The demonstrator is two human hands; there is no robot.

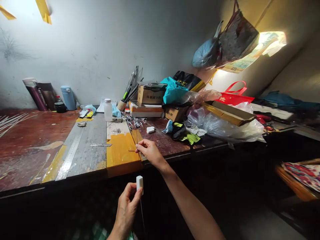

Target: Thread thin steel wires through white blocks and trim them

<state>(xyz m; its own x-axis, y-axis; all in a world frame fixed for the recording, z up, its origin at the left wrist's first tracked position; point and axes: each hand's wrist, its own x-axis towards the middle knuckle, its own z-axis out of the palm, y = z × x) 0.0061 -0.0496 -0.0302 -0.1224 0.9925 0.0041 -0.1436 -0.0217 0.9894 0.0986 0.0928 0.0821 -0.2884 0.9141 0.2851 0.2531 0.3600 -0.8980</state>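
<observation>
My left hand (128, 203) is closed on a small white block (139, 184), held upright in front of the table's edge. From the block's lower end hangs a thin line. Above and slightly to the right, my right hand (148, 151) pinches something thin and dark at its fingertips, over the yellow-taped board (121, 150); its exact shape is too small to make out. Another white block (150, 130) lies on the table behind my right hand. Small metal bits (116, 131) are scattered on the pale patch beyond the yellow tape.
A long steel ruler (71, 153) and a short one (100, 145) lie on the left. A white bottle (108, 110) stands behind the tape. Cardboard boxes (151, 94), gloves (191, 136) and plastic bags (222, 128) crowd the right. The table's front edge runs below my right hand.
</observation>
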